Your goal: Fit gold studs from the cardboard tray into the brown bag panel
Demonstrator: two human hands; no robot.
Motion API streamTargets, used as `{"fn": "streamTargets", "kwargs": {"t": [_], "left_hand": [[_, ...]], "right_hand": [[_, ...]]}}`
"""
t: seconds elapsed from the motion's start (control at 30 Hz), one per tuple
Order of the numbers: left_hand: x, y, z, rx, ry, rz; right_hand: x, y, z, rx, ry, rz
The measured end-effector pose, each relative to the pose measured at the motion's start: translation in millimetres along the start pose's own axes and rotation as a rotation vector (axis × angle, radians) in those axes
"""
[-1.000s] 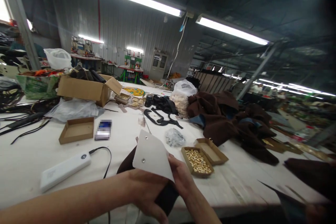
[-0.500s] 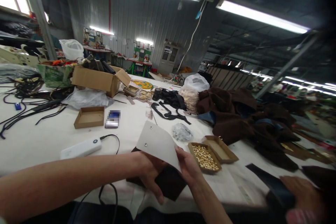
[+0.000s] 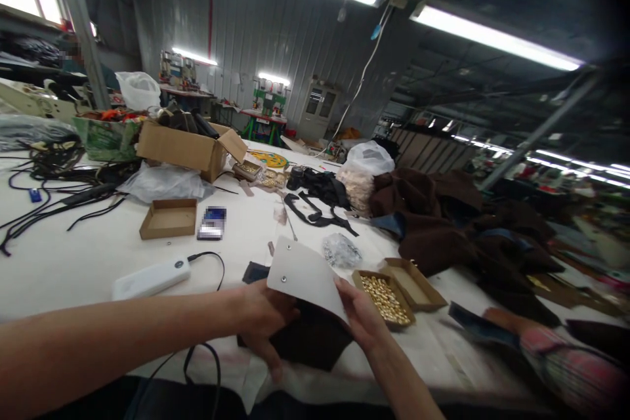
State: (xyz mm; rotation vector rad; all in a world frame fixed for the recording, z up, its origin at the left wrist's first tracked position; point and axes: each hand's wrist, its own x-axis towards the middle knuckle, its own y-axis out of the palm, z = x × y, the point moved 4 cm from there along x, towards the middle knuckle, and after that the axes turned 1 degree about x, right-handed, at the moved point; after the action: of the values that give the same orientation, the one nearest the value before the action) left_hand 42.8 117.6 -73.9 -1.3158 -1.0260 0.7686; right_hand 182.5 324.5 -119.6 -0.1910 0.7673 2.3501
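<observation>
My right hand (image 3: 363, 315) grips the right edge of a white card template (image 3: 310, 279), thumb on top. The card is bent and lifted at a tilt, with two metal studs near its left edge. Beneath it lies a dark brown fabric piece (image 3: 315, 341) near the table's front edge. My left hand (image 3: 268, 321) rests on the fabric's left side with the thumb spread away from the fingers, which are partly under the card. A dark blue corner (image 3: 256, 272) of material shows behind that hand.
Right of my hands sit a box of gold-coloured studs (image 3: 386, 302) and another open box (image 3: 413, 285). A bag of small metal parts (image 3: 342, 250) lies behind. At left are a white power bank (image 3: 152, 277) and cable. At far right a co-worker's sleeve (image 3: 566, 361) reaches over dark material.
The white card has shifted slightly right and down. My left hand has moved a little left, and more dark fabric shows. The co-worker's arm has moved further in over the table.
</observation>
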Motion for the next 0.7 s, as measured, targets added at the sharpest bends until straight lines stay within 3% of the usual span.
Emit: {"fn": "streamTargets", "kwargs": {"t": [0.1,0.2,0.3,0.43,0.57,0.7], "left_hand": [[-34.7,-14.3,1.5,0.009,0.053,-0.001],[-56.2,-25.3,2.5,-0.017,0.006,0.028],[-61.0,-27.1,2.3,-0.015,-0.079,0.073],[-61.4,-28.4,-1.6,-0.018,-0.079,0.157],[-72.5,-38.8,-11.2,-0.051,-0.009,0.129],[-87.0,-46.6,-8.2,0.059,-0.068,0.138]], "right_hand": [[1.6,-8.7,1.5,-0.02,0.011,-0.02],[3.8,-11.8,1.3,-0.043,0.019,-0.022],[6.6,-9.3,0.8,-0.072,0.014,-0.013],[7.2,-7.5,2.0,-0.128,-0.017,-0.041],[1.9,-12.2,3.6,-0.162,-0.083,-0.075],[-2.3,-17.9,1.6,-0.187,-0.146,-0.117]]}}
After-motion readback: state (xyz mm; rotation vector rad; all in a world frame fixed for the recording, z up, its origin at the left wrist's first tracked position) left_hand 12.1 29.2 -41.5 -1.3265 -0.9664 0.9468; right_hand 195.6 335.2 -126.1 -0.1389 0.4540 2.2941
